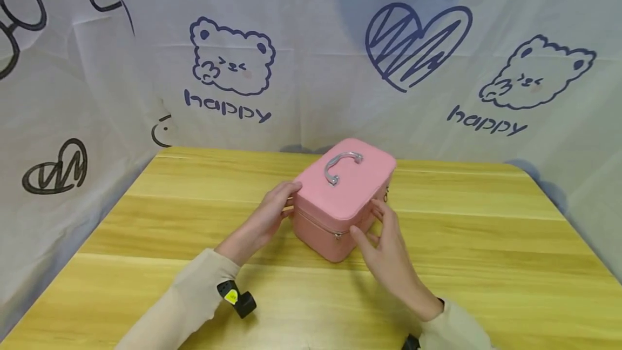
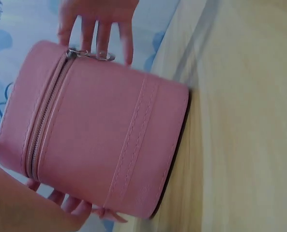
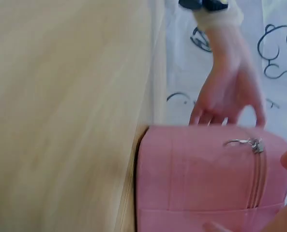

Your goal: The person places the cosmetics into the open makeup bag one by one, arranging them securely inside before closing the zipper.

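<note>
A pink zippered case with a silver handle on its lid stands upright on the table, its lid down. My left hand lies against its left side, thumb at the lid's edge. On the opposite side, my right hand has its thumb by the front corner, close to a zipper pull, with the fingers along the right side. In the left wrist view the right hand's fingers look fairly straight beside a metal zipper pull. The case hides part of both hands' fingers.
The wood-grain table extends on both sides of the case and in front of it. Behind it hangs a pale cloth printed with bears and hearts. Black wrist cameras are strapped at both sleeves.
</note>
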Demonstrator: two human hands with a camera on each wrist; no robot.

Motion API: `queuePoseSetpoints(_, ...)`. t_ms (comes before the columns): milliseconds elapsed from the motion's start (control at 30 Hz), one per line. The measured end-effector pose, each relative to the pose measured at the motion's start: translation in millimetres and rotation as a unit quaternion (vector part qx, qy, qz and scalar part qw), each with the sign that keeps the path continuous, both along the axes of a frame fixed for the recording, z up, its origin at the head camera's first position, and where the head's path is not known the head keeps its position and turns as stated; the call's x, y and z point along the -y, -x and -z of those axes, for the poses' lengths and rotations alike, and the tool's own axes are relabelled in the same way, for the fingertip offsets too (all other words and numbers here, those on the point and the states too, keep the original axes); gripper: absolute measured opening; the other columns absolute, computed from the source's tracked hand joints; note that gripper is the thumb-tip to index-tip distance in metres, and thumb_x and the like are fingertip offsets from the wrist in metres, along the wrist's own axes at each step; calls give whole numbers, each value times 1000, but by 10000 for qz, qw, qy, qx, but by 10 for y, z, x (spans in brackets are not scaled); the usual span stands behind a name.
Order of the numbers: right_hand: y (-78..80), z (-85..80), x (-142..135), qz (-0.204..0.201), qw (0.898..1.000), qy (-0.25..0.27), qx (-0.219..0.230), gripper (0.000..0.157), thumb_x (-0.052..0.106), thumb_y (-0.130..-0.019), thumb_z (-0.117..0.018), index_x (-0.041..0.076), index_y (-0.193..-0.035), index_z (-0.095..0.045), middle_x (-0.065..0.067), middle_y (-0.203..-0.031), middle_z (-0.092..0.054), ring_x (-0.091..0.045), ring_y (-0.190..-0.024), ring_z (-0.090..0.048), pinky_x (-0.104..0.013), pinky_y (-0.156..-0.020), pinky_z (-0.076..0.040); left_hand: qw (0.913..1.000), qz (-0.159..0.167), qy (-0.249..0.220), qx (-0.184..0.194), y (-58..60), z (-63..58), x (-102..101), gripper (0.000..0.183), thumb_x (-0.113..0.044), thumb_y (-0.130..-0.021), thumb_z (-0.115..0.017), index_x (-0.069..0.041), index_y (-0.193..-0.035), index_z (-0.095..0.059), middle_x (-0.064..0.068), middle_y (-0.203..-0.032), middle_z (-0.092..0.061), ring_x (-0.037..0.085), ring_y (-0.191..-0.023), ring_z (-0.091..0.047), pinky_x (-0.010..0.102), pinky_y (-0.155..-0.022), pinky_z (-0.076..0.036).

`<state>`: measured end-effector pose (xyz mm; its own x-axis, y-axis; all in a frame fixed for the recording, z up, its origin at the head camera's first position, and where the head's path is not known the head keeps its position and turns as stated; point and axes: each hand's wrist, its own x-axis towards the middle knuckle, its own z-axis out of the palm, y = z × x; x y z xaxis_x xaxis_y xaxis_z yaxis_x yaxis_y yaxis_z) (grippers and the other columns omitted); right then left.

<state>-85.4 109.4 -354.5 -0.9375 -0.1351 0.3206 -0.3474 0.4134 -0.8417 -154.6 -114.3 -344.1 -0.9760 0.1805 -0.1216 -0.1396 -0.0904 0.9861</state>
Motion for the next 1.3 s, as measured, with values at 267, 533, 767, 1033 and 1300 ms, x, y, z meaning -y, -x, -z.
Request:
queuePoseSetpoints(267, 288, 46, -234, -716, 9970, 138, -265, 58, -1, -95, -54, -5, -144, -23, -25, -151, -27, -41, -135, -32, -52, -93, -45, 9992, -353, 23, 197, -232, -26, -162, 51, -31, -97, -50, 0, -135, -37, 15, -137, -40, 31, -129, -35, 46, -110, -25)
queuePoseSetpoints(533, 494, 23, -436, -1318, 9911, -53, -195, 51, 1, -98, -49, -5, -144, -28, -25, -149, -31, -42, -132, -38, -55, -93, -43, 9981, -575, -23, 204, -402, -65, -239, 65, -33, -96, -52, 0, -143, -21, 20, -143, -28, 34, -129, -34, 48, -107, -27)
queuePoseSetpoints(767, 196, 79, -305, -411, 9934, 197, 1048, 46, 26, -103, -47, -5, -136, -42, -23, -135, -47, -39, -116, -54, -42, -83, -53, 9999, 31, -2, -129, -180, -42, 13, 87, -42, -95, -52, -5, -151, 3, 23, -150, -22, 37, -132, -35, 49, -105, -34)
queuePoseSetpoints(1033, 65, 152, -109, 674, 9947, -688, -371, 17, 6, -83, -75, 2, -95, -63, -7, -91, -65, -21, -83, -64, -37, -68, -54, 9747, 873, 1232, -1645, 3, 1, 43, 74, -18, -87, -70, -12, -149, -32, 14, -153, -27, 35, -133, -36, 48, -101, -40)
queuePoseSetpoints(1300, 24, 95, -106, 739, 9828, -1282, -1102, 9, -2, -83, -71, 3, -86, -65, -6, -84, -66, -19, -75, -62, -29, -59, -51, 9763, 800, 1033, -1725, 2, 18, 85, 75, -9, -82, -74, -10, -147, -37, 14, -150, -33, 33, -134, -37, 44, -99, -43)
